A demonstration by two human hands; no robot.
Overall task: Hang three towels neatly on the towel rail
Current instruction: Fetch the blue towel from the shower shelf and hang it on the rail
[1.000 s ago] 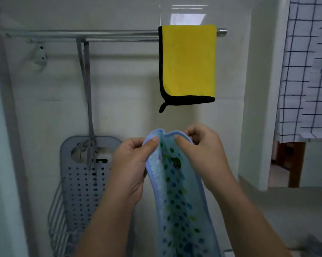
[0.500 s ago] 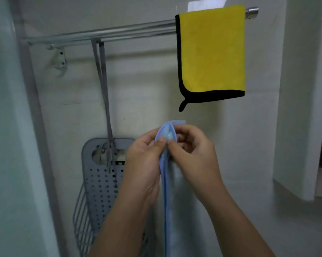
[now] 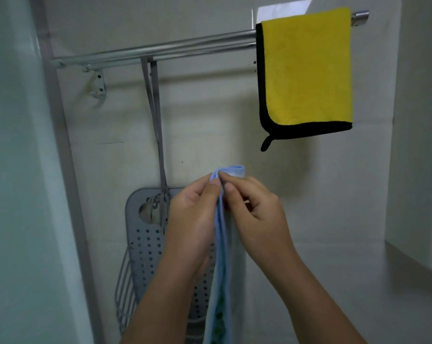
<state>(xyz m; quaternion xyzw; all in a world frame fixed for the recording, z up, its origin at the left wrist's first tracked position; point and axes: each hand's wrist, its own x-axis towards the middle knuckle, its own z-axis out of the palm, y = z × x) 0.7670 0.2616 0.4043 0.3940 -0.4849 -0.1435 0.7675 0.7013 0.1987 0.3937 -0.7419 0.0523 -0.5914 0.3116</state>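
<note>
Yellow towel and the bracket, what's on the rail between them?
Only a grey strap loops over the rail there, holding up the basket; the rest of that stretch is bare, seen in the head view.

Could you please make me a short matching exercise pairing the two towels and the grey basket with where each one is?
Things:
1 yellow towel
2 blue towel
3 grey basket

Places:
A pinched between left hand and right hand
B draped over the towel rail at its right end
C hung from the rail by a strap

Pairs: 1-B, 2-A, 3-C.
</note>
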